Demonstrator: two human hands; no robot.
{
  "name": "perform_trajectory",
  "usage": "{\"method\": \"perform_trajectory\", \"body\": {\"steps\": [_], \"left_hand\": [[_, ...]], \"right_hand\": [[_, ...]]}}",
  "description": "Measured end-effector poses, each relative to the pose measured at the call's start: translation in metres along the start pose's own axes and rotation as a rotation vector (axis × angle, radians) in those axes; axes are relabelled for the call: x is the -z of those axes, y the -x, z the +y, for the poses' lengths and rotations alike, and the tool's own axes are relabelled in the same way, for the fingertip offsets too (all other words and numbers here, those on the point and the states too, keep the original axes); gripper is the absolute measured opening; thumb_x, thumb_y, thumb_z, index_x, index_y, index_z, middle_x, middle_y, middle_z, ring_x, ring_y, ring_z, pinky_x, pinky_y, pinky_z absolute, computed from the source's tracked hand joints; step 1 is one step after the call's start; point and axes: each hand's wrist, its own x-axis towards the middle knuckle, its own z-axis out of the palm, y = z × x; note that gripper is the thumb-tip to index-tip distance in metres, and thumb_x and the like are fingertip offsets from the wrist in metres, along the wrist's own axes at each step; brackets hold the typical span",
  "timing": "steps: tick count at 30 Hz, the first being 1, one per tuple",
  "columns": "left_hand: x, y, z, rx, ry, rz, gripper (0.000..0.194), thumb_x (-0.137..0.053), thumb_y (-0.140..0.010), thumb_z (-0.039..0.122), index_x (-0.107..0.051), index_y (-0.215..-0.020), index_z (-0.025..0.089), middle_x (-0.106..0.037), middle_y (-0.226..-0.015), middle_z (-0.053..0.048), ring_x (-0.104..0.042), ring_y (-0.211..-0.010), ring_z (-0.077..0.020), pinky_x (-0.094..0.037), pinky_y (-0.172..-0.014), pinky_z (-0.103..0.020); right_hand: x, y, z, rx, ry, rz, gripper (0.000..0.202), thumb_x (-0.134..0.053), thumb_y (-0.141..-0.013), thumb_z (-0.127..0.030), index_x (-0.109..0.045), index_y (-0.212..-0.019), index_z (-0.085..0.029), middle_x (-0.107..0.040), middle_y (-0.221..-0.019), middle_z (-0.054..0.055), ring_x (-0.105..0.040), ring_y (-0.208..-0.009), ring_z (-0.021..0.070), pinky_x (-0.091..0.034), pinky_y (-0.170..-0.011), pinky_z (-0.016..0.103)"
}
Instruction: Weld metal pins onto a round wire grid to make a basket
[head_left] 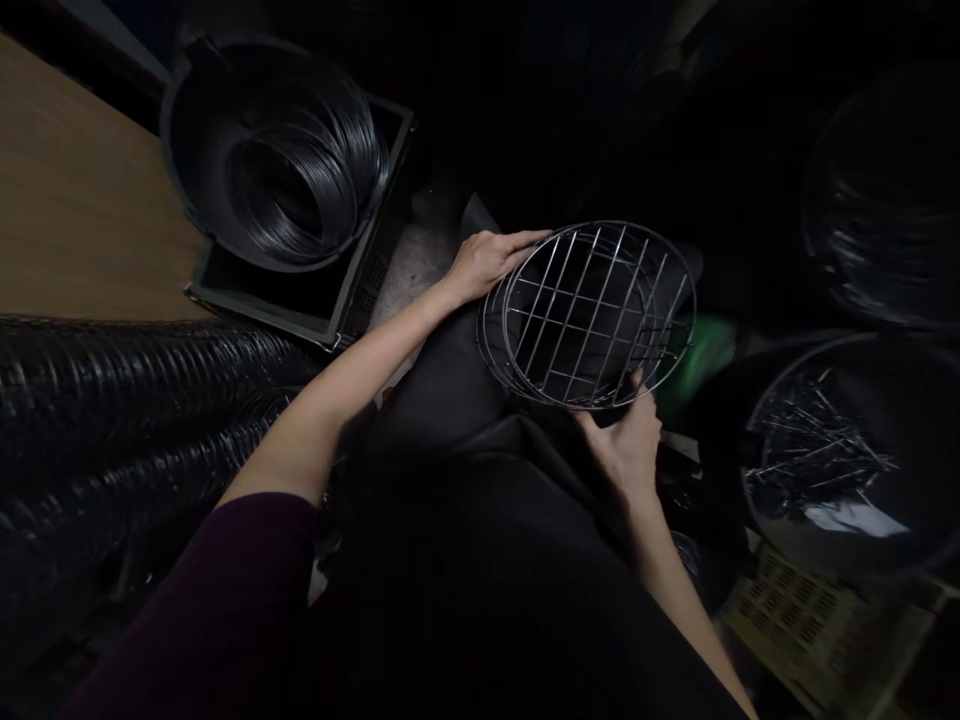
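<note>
A round wire rack (589,312) with a grid of thin metal bars is held over my lap, tilted toward me. My left hand (489,262) grips its upper left rim, fingers lying along the top edge. My right hand (624,440) holds the lower rim from below, thumb on the wire. The rack looks like more than one ring stacked together at its left edge. Dark trousers lie under it.
A black tub (196,150) holding coiled wire rings (300,185) sits in a dark crate (360,290) at upper left. Another tub (757,450) with several short metal rods (821,450) stands at right. Stacked wire rings (112,390) lie at left, a wooden surface (75,200) behind.
</note>
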Motion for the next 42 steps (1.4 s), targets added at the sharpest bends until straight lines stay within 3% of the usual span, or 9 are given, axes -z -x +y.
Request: {"method": "perform_trajectory", "body": {"steps": [11,15,18,22,27,31,34,37,42], "left_hand": [[-0.007,-0.005,-0.006,0.071,-0.006,-0.059,0.048,-0.04,-0.098,0.058,-0.06,-0.133,0.031,-0.068,-0.127,0.003,-0.061,-0.123,-0.0269,-0.045,-0.102,-0.043],[0.006,-0.001,0.015,-0.013,0.026,0.002,0.047,-0.048,-0.097,0.053,-0.066,-0.127,0.023,-0.071,-0.121,-0.005,-0.066,-0.112,-0.0256,-0.048,-0.099,-0.039],[0.02,0.007,0.032,0.035,0.087,0.12,0.049,-0.045,-0.098,0.052,-0.068,-0.125,0.018,-0.073,-0.11,-0.009,-0.068,-0.1,-0.0229,-0.051,-0.093,-0.037],[0.033,0.011,0.054,0.105,0.165,0.049,0.054,-0.05,-0.094,0.056,-0.063,-0.132,0.019,-0.075,-0.106,-0.008,-0.068,-0.101,-0.0231,-0.052,-0.095,-0.037],[0.034,0.008,0.072,0.105,0.151,-0.079,0.056,-0.064,-0.086,0.054,-0.066,-0.127,0.016,-0.07,-0.125,-0.01,-0.064,-0.115,-0.0272,-0.048,-0.104,-0.038],[0.038,0.009,0.071,0.19,0.225,-0.048,0.052,-0.057,-0.091,0.049,-0.062,-0.133,0.019,-0.075,-0.108,-0.008,-0.068,-0.085,-0.0196,-0.056,-0.083,-0.033],[0.041,0.007,0.069,0.246,0.311,-0.032,0.054,-0.052,-0.094,0.048,-0.056,-0.139,0.019,-0.075,-0.093,-0.008,-0.064,-0.067,-0.0151,-0.055,-0.071,-0.03],[0.041,0.002,0.069,0.222,0.258,-0.088,0.052,-0.06,-0.09,0.046,-0.061,-0.134,0.018,-0.076,-0.097,-0.008,-0.068,-0.08,-0.0186,-0.056,-0.08,-0.033],[0.039,-0.012,0.068,0.078,0.036,-0.188,0.043,-0.061,-0.09,0.041,-0.067,-0.128,0.021,-0.07,-0.126,-0.006,-0.065,-0.116,-0.0267,-0.048,-0.104,-0.037]], "right_hand": [[-0.025,0.001,0.001,-0.016,0.057,0.071,0.101,-0.067,-0.076,-0.062,-0.027,-0.154,-0.01,-0.041,-0.149,0.025,-0.041,-0.137,0.0401,-0.031,-0.111,0.061],[-0.011,-0.003,0.006,-0.018,-0.084,0.067,0.103,-0.071,-0.07,-0.066,-0.037,-0.149,-0.01,-0.05,-0.143,0.024,-0.048,-0.132,0.0387,-0.035,-0.11,0.062],[0.012,-0.009,0.009,-0.037,-0.298,0.049,0.077,-0.065,-0.078,-0.063,-0.055,-0.138,-0.015,-0.06,-0.135,0.018,-0.055,-0.126,0.0334,-0.041,-0.108,0.057],[0.038,-0.03,0.0,-0.165,-0.495,0.147,0.054,-0.052,-0.091,-0.057,-0.064,-0.129,-0.021,-0.07,-0.113,0.01,-0.067,-0.098,0.0246,-0.052,-0.097,0.049],[0.037,-0.057,-0.013,-0.257,-0.718,0.146,0.06,-0.065,-0.081,-0.054,-0.064,-0.13,-0.019,-0.069,-0.082,0.005,-0.059,-0.063,0.0172,-0.057,-0.07,0.042],[0.033,-0.057,-0.021,-0.249,-0.779,0.151,0.058,-0.066,-0.081,-0.048,-0.064,-0.131,-0.018,-0.071,-0.087,0.006,-0.063,-0.07,0.0183,-0.057,-0.072,0.04],[0.036,-0.054,-0.027,-0.217,-0.721,0.207,0.053,-0.064,-0.084,-0.045,-0.064,-0.13,-0.018,-0.073,-0.105,0.008,-0.067,-0.091,0.0221,-0.056,-0.09,0.045],[0.04,-0.056,-0.03,-0.179,-0.688,0.198,0.051,-0.062,-0.086,-0.044,-0.064,-0.13,-0.02,-0.069,-0.121,0.009,-0.065,-0.108,0.0242,-0.05,-0.103,0.048],[0.042,-0.061,-0.026,-0.161,-0.7,0.117,0.054,-0.063,-0.085,-0.044,-0.062,-0.134,-0.019,-0.069,-0.123,0.009,-0.066,-0.11,0.0251,-0.051,-0.102,0.049]]}}
